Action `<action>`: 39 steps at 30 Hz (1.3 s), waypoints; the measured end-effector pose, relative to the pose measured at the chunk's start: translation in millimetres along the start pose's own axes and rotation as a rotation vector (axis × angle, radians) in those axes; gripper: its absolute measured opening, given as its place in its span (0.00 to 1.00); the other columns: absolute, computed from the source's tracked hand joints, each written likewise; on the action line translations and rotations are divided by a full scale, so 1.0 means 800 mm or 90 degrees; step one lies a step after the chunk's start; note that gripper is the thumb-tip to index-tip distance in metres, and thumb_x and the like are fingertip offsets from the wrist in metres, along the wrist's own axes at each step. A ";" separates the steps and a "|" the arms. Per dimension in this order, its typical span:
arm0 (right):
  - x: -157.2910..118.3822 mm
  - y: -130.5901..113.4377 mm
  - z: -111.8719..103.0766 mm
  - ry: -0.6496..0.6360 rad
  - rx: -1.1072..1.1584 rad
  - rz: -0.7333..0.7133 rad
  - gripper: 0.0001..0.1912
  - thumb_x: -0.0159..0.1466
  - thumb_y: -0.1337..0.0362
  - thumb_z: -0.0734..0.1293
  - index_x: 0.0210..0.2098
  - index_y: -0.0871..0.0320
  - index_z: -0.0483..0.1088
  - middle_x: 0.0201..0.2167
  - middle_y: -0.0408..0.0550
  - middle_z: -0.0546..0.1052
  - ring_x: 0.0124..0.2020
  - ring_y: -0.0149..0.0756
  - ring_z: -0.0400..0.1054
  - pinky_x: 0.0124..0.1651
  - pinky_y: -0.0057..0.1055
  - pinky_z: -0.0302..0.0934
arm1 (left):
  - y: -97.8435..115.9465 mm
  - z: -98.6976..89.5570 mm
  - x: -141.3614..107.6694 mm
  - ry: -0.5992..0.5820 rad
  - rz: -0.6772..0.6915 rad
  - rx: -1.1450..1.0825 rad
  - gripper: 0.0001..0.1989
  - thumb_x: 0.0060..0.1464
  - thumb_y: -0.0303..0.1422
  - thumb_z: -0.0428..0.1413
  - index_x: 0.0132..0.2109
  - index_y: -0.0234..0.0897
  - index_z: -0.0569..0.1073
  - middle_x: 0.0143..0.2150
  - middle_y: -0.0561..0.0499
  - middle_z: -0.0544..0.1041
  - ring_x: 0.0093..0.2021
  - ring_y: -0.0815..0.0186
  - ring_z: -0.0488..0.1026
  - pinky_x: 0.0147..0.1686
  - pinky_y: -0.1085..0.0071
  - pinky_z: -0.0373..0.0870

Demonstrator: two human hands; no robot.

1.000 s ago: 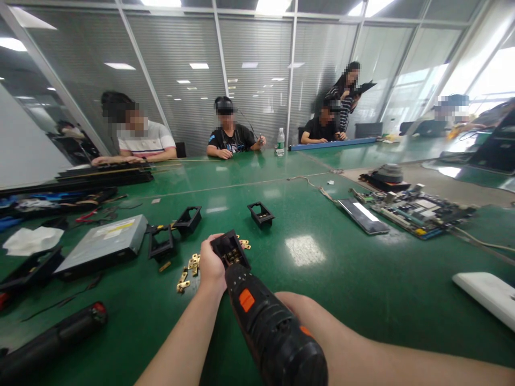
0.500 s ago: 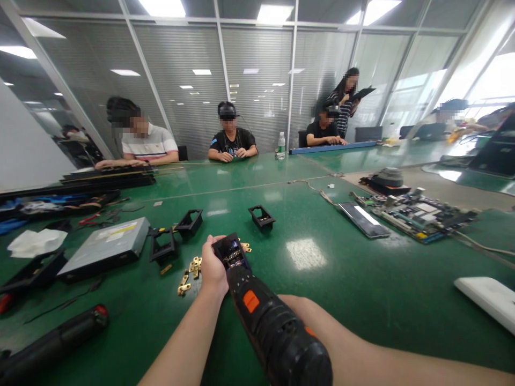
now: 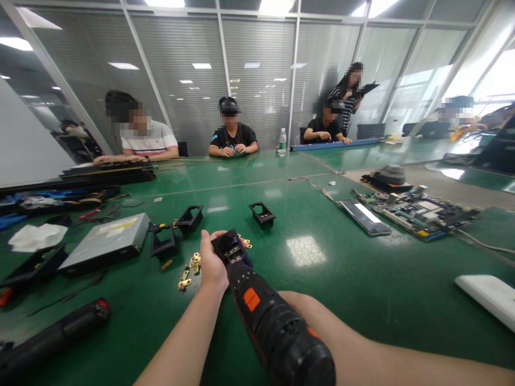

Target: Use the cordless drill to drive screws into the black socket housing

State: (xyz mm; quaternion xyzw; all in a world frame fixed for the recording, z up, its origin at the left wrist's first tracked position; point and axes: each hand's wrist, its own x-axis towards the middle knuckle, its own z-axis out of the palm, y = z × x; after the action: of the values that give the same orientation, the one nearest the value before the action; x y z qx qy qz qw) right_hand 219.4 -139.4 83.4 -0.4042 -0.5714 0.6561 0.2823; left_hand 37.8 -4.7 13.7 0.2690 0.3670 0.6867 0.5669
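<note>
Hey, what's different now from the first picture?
Across the green table, a co-worker's raised hand has come down and in beside the other hand. A bluish tint now shows inside the black frame. At this end, nothing was taken up or let go: the left hand still holds the frame, the right hand the drill. The brass pieces stayed put.

right hand (image 3: 300, 304) mostly hidden behind black drill (image 3: 277, 324), white object (image 3: 488, 300) cut by right edge
</note>
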 end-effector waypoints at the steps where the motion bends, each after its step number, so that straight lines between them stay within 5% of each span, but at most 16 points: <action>1: 0.000 0.001 0.000 -0.008 -0.010 -0.005 0.24 0.39 0.63 0.73 0.36 0.60 0.69 0.27 0.43 0.67 0.34 0.40 0.62 0.39 0.38 0.62 | -0.001 -0.001 0.000 -0.002 0.003 0.000 0.26 0.55 0.58 0.50 0.35 0.37 0.69 0.25 0.46 0.78 0.26 0.55 0.78 0.26 0.61 0.75; 12: 0.002 0.008 0.000 -0.037 -0.070 0.013 0.25 0.41 0.59 0.72 0.37 0.60 0.65 0.29 0.42 0.67 0.31 0.36 0.60 0.36 0.36 0.59 | -0.004 -0.003 -0.001 0.003 0.018 -0.003 0.22 0.54 0.54 0.55 0.37 0.37 0.68 0.28 0.44 0.80 0.27 0.53 0.80 0.27 0.60 0.75; 21: 0.000 -0.009 0.006 0.010 -0.053 0.072 0.24 0.34 0.59 0.72 0.31 0.57 0.64 0.26 0.45 0.68 0.40 0.51 0.66 0.47 0.47 0.61 | -0.008 -0.007 0.006 0.028 0.028 -0.033 0.23 0.53 0.55 0.55 0.38 0.37 0.68 0.28 0.44 0.80 0.30 0.53 0.81 0.31 0.59 0.77; 26: 0.000 -0.009 0.010 0.026 -0.044 0.071 0.24 0.37 0.58 0.73 0.32 0.59 0.65 0.32 0.50 0.72 0.35 0.44 0.65 0.41 0.43 0.62 | -0.011 -0.011 0.007 0.026 0.042 -0.013 0.24 0.54 0.55 0.54 0.39 0.36 0.69 0.29 0.42 0.81 0.29 0.51 0.81 0.30 0.58 0.77; 39: 0.005 0.024 0.008 0.004 -0.084 0.009 0.20 0.44 0.69 0.77 0.34 0.60 0.67 0.29 0.42 0.70 0.32 0.37 0.65 0.33 0.30 0.58 | -0.017 -0.016 0.010 0.030 0.090 0.002 0.24 0.54 0.56 0.52 0.39 0.38 0.70 0.30 0.44 0.81 0.31 0.51 0.81 0.33 0.54 0.77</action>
State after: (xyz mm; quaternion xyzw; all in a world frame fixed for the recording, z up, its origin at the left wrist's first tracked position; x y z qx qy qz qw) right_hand 213.8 -143.2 64.1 -0.4282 -0.6094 0.6177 0.2525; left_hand 33.6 1.5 -5.0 0.2794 0.3614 0.7306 0.5076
